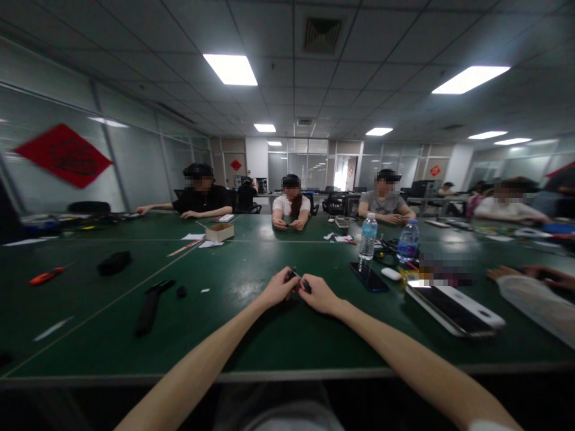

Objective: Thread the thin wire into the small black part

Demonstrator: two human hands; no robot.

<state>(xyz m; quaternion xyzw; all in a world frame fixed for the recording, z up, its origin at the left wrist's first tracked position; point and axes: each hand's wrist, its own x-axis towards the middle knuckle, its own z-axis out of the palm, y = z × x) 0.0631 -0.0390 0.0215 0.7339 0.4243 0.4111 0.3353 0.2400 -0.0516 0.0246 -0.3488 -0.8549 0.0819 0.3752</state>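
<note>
Close together above the green table (251,341), my left hand (279,287) and my right hand (321,294) meet at the middle of the view. My left fingers pinch a small dark piece with a thin shiny bit (294,273). The closed fingers of my right hand hold a small black piece (306,285) against it. Both pieces are mostly hidden by the fingers, and I cannot tell their kind. To the left lie a black T-shaped object (150,306), a small black block (181,291) and a white scrap (205,290).
Further left are an orange-handled screwdriver (47,275) and a black lump (114,263). On the right stand two water bottles (368,238), near a dark phone (368,277), a white case (390,273) and another phone on a white box (456,308). A co-worker's forearm (536,302) rests at far right.
</note>
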